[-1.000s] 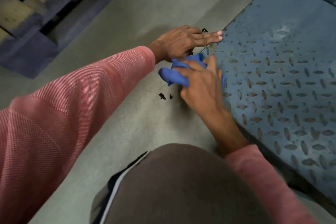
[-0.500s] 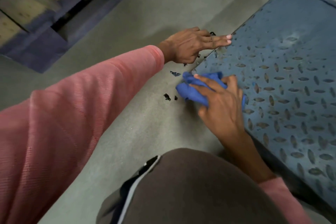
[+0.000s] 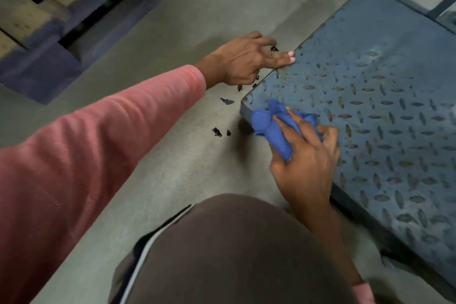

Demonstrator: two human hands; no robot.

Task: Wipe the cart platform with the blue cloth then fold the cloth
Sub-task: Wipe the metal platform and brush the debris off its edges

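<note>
At the near-left corner of the cart platform (image 3: 385,96), head view:
Platform: blue diamond-tread metal, fills the frame from 1 to 5 o'clock; its corner points toward 9 o'clock.
Blue cloth (image 3: 274,128): bunched, not folded, lying on the platform corner and hanging slightly past the edge.
Right hand (image 3: 306,160): palm down at 4 o'clock of the corner, fingers spread over the cloth, pressing it to the tread; thumb wraps the cloth's lower end.
Left hand (image 3: 249,59): at 12 o'clock of the corner, resting on the platform's left edge; 2 fingertips lie flat on the tread, remaining fingers loosely curled, holding nothing that can be made out.
Debris (image 3: 227,100): small dark fragments on the concrete floor (image 3: 172,168), scattered between the left hand and the corner, 2 more at 8 o'clock of the corner.
Pallet (image 3: 49,15): blue wooden, at 10 o'clock, well apart from the platform.
Sleeves: pink; left sleeve (image 3: 86,155) runs in from 8 o'clock.
Knee (image 3: 234,249): brown trousers, at 6 o'clock.
</note>
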